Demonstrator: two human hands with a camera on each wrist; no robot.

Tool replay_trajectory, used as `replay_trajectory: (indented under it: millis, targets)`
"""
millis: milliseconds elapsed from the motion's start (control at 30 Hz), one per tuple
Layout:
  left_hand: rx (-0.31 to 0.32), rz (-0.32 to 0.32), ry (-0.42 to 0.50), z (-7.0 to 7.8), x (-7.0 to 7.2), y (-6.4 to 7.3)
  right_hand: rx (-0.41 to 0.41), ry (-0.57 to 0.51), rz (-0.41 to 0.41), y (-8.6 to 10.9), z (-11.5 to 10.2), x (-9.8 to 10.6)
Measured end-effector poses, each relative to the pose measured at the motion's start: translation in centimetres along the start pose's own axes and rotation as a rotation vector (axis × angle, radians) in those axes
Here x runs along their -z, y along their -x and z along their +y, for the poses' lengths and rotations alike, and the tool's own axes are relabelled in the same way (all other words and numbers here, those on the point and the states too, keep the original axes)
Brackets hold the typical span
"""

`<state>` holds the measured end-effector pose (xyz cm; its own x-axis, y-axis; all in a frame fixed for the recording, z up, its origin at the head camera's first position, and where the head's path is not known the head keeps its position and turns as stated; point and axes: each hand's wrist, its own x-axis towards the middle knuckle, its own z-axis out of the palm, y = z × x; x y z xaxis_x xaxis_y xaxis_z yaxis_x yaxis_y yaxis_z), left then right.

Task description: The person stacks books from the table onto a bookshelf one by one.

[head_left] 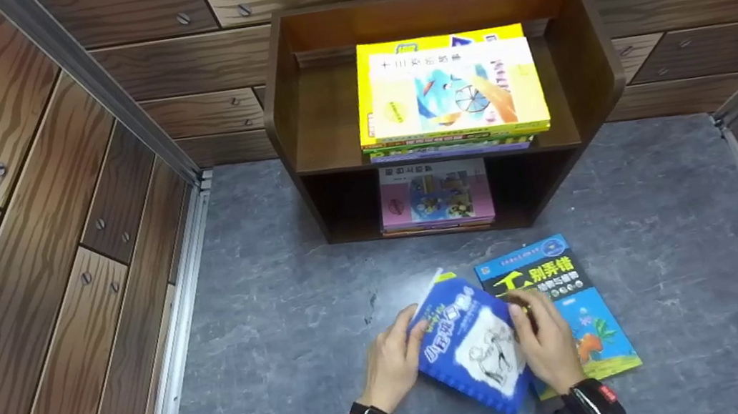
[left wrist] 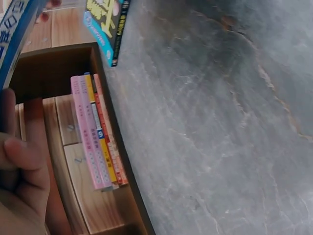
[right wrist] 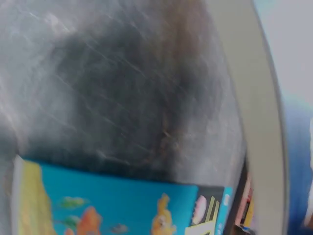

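A blue book (head_left: 458, 350) with a white picture panel on its cover is held tilted above the floor between both hands. The left hand (head_left: 390, 359) grips its left edge, thumb on the cover; in the left wrist view the curled hand (left wrist: 22, 171) is beside a blurred strip of the book (left wrist: 17, 36). On the opposite edge, the right hand (head_left: 545, 341) holds the book with its thumb on the front. Beneath the right hand lies a blue, black and yellow book (head_left: 590, 313) flat on the floor. The blue book's page edge (right wrist: 259, 112) fills the right wrist view's right side.
A brown two-level bookshelf (head_left: 328, 119) stands ahead, against the wood-patterned wall. Its upper level bears a stack of books (head_left: 461, 93), topped by a white-covered one. On the lower level is a smaller pile with a pink book (head_left: 436, 194). Grey marbled floor (head_left: 265, 286) surrounds it.
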<state>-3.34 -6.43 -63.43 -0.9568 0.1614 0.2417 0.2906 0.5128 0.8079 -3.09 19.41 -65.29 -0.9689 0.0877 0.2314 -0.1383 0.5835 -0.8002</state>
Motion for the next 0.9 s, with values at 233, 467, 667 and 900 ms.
replay_trajectory:
  millis: [233, 467, 667, 900]
  targets:
    - [0.086, 0.175, 0.18, 1.3, 0.9, -1.0, -0.037, -0.053, 0.05, -0.2, -1.1, 1.2]
    - [0.13, 0.309, 0.273, 2.7, 0.9, -1.8, 0.018, -0.114, 0.041, 0.3, -3.1, 1.3]
    - [0.192, 0.341, 0.417, 3.6, 1.1, -2.2, 0.027, -0.254, 0.016, 0.2, -4.6, 1.9]
    - [0.344, 0.254, 0.563, 5.0, 2.5, -2.5, 0.018, -0.311, -0.089, -0.8, -5.9, 3.7]
